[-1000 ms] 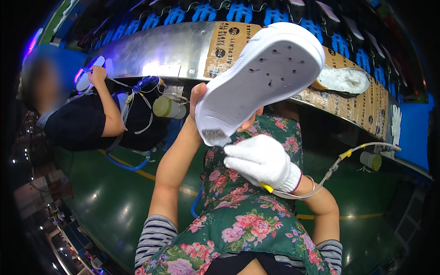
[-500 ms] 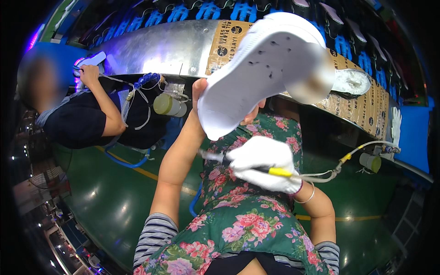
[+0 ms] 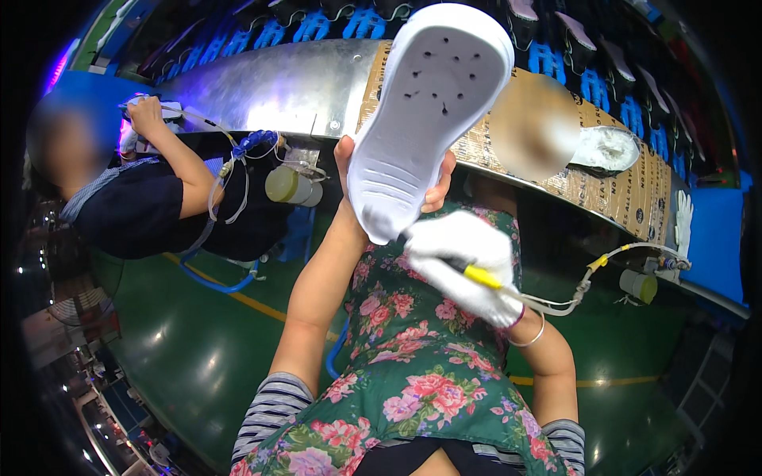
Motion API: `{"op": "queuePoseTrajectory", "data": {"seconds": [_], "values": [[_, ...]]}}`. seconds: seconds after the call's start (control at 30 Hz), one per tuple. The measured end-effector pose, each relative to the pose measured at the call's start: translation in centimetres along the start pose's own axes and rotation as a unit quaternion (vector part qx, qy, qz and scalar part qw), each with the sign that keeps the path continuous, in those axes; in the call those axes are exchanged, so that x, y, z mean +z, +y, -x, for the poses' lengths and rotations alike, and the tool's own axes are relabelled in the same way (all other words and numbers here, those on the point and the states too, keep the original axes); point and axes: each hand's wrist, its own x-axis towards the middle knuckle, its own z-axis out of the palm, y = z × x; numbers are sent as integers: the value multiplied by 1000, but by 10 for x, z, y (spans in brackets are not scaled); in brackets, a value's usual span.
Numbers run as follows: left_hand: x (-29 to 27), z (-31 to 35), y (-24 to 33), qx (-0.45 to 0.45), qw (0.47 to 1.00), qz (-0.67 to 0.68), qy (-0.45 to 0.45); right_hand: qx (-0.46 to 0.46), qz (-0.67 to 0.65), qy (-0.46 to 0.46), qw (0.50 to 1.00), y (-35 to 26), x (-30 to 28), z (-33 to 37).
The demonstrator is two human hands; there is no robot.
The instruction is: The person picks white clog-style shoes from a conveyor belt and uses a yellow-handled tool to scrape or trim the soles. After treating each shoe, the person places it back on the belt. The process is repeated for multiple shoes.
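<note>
My left hand (image 3: 441, 184) is bare and wrapped round a white shoe sole (image 3: 409, 131), thumb on one edge and fingers on the other. The sole is tilted up, its inner face towards me. A raised rim surrounds that face, with several small holes at the toe half and ribs at the heel. My right hand (image 3: 467, 258) wears a white knit glove and grips a hose-fed brush (image 3: 482, 276) with a yellow part. The brush's blurred tip is at the heel end of the sole.
Ahead runs a metal bench (image 3: 262, 83), partly covered with cardboard (image 3: 627, 198). A white-crusted oblong piece (image 3: 606, 151) lies there. Behind it is a row of blue holders (image 3: 545, 62). A thin hose (image 3: 587, 282) trails right. At left, a co-worker's hand (image 3: 147, 117) holds a shoe part.
My left hand has turned the sole more upright and shifted it left. My right hand has brought the brush up from below to the heel end. The co-worker's hand has moved slightly.
</note>
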Motion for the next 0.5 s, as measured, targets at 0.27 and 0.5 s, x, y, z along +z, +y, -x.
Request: {"op": "queuePoseTrajectory", "data": {"seconds": [0.27, 0.5], "values": [[3, 1, 4, -9, 999, 22, 32, 20, -14, -38, 999, 4, -4, -4], [0, 5, -1, -21, 996, 40, 72, 95, -113, -45, 988, 16, -10, -6]]}}
